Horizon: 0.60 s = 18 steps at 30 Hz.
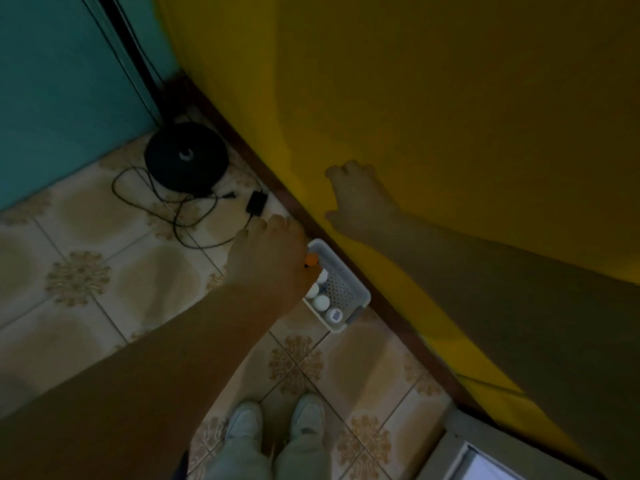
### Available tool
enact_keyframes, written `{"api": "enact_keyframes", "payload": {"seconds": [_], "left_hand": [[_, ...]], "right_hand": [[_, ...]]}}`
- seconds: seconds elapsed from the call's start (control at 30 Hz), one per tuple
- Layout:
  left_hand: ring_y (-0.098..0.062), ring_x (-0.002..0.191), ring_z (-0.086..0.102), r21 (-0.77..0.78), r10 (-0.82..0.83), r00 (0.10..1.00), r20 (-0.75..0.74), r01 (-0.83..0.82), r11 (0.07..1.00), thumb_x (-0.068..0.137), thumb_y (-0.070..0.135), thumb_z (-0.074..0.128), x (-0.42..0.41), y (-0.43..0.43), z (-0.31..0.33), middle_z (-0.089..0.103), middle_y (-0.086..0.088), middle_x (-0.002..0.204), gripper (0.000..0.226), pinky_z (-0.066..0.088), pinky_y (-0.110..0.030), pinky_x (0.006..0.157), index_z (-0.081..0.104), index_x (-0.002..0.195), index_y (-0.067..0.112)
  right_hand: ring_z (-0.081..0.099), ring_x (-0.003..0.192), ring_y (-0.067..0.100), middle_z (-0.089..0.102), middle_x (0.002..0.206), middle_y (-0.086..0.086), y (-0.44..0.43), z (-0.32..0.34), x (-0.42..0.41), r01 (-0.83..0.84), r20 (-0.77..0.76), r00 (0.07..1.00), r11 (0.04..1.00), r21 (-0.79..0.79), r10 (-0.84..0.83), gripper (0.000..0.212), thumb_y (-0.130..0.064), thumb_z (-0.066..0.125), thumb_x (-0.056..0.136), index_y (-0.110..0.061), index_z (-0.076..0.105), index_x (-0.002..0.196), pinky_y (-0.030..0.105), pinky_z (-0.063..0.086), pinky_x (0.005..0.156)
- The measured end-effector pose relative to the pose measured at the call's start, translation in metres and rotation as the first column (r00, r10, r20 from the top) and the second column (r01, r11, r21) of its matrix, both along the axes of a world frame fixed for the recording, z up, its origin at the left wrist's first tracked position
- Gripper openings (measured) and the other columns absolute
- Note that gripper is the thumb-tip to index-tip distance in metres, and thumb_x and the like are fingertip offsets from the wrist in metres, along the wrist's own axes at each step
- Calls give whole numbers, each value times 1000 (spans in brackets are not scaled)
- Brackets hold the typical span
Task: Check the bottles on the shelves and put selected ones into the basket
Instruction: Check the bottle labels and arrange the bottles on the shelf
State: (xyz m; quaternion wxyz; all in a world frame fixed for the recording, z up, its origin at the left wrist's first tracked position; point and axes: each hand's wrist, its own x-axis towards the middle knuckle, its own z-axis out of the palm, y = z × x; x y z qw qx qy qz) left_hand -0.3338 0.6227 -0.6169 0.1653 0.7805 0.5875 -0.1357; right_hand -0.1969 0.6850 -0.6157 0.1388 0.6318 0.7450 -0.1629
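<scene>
A white plastic basket (349,289) stands on the tiled floor against the foot of the yellow wall. Several white-capped bottles (322,301) stand upright along its left side. My left hand (268,261) hangs over the basket's far left end, its fingers curled downward. An orange-capped bottle (312,259) pokes out at the hand's thumb side, and the rest of it is hidden under the hand. My right hand (356,195) lies flat against the yellow wall above the basket, fingers apart and holding nothing. No shelves are in view.
A round black device (187,157) with tangled cables and a black adapter (256,202) lies on the floor at the far left corner. A teal wall (62,91) meets the yellow wall (450,98) there. My white shoes (277,420) stand just behind the basket.
</scene>
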Motion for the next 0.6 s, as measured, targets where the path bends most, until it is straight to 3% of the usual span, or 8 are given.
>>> {"api": "enact_keyframes", "payload": {"seconds": [0.13,0.27,0.43,0.6], "left_hand": [[-31,123,40,69,9,1000,-5,-9,998,90,56,46,-7,0,98,41,-11,135,64,38,-40,100,35,135,12],[-30,119,42,159,-12,1000,16,9,987,89,56,46,-9,0,191,44,-9,129,54,42,-39,95,42,125,16],[-30,113,45,241,-26,999,21,21,970,89,58,47,4,-12,301,48,-8,120,48,44,-41,91,45,112,17],[-30,121,41,279,-25,998,50,10,960,90,56,47,16,-43,381,44,-8,127,51,42,-42,96,42,123,17]], "right_hand": [[28,132,38,36,139,15,-4,106,-4,6,-9,1000,998,56,-6,47,-20,54,96,-11,34,139,43,35,100],[37,122,36,43,126,14,-14,208,-2,-30,17,999,991,134,28,37,-17,55,94,-10,44,128,43,40,91],[40,121,35,43,126,15,-35,321,8,-35,56,998,977,212,24,34,-15,52,93,-8,44,126,39,41,85],[45,119,37,45,125,18,-69,413,19,-8,107,994,969,246,-19,38,-13,55,88,-7,45,124,41,46,88]]}}
